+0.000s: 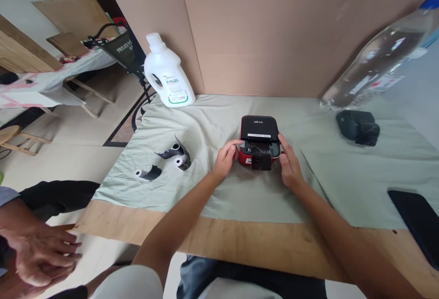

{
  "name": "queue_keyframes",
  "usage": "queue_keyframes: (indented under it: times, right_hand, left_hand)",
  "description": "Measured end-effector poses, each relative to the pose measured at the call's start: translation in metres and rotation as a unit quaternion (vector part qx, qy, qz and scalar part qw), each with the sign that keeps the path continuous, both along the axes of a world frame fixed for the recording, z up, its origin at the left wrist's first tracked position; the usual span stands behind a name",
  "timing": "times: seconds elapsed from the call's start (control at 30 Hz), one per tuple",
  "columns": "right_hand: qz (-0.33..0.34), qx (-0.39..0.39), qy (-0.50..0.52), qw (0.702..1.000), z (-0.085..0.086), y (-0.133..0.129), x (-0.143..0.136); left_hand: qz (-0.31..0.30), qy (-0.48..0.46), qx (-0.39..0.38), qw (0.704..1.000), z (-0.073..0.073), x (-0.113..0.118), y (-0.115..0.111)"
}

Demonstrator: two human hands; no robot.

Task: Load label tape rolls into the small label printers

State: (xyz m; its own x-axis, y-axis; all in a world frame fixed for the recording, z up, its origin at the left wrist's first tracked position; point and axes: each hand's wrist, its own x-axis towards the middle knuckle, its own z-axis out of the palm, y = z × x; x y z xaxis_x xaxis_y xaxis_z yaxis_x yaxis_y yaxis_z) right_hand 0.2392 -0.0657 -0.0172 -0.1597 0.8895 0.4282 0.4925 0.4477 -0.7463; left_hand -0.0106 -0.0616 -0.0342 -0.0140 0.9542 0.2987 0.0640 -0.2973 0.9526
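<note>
A small red and black label printer point(259, 127) rests on the cloth in front of me. Its black lid appears lifted at the front, showing part of the inside. Out of the front hangs a strip of black paper point(261, 157). My left hand point(225, 157) holds the printer's left side, with the index finger at the front corner of the lid opening. On the opposite side, my right hand point(290, 164) grips the right edge between fingers and thumb. Several rolls of black paper point(182, 162) lie partly unwound to the left, away from both hands.
A white detergent bottle point(169, 75) stands at the back left against a cardboard panel point(257, 38). To the right are a large plastic bottle point(377, 61), a black object point(357, 126) and a phone point(416, 221). Another person's hands point(44, 248) are at the lower left, beyond the table.
</note>
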Motion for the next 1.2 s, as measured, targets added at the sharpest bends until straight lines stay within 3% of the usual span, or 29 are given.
queue_keyframes:
  times: [0.27, 0.47, 0.5, 0.57, 0.63, 0.7, 0.87, 1.03, 1.1, 1.2]
  right_hand:
    - [-0.074, -0.047, 0.037, 0.995, 0.054, 0.072, -0.015]
    - [-0.152, -0.039, -0.023, 0.987, 0.067, 0.067, -0.031]
    - [-0.138, -0.037, -0.052, 0.988, 0.069, 0.065, -0.033]
    - [-0.03, -0.038, -0.123, 0.991, 0.075, 0.07, -0.034]
    - [0.112, -0.053, -0.187, 0.974, 0.082, 0.083, -0.037]
    - [0.188, -0.088, -0.237, 0.949, 0.088, 0.101, -0.041]
    - [0.188, -0.21, -0.352, 0.892, 0.091, 0.133, -0.066]
    - [0.18, -0.249, -0.462, 0.832, 0.089, 0.14, -0.077]
    - [0.174, -0.228, -0.444, 0.849, 0.095, 0.135, -0.071]
    - [0.168, -0.151, -0.358, 0.906, 0.118, 0.113, -0.062]
  left_hand:
    - [-0.024, -0.013, -0.015, 1.0, -0.002, 0.0, 0.0]
    - [-0.04, -0.032, -0.018, 0.999, 0.001, 0.001, 0.001]
    - [-0.042, -0.034, -0.017, 0.998, 0.001, 0.001, 0.001]
    - [-0.044, -0.037, -0.015, 0.998, 0.001, 0.002, 0.002]
    - [-0.045, -0.035, -0.015, 0.998, 0.0, 0.002, 0.002]
    - [-0.045, -0.031, -0.016, 0.998, 0.0, 0.002, 0.003]
    - [-0.051, -0.025, -0.013, 0.998, 0.0, 0.001, 0.003]
    - [-0.059, -0.025, -0.011, 0.998, 0.0, 0.0, 0.002]
    - [-0.061, -0.024, -0.014, 0.998, -0.001, 0.0, 0.003]
    - [-0.067, -0.03, -0.012, 0.997, -0.001, 0.002, 0.004]
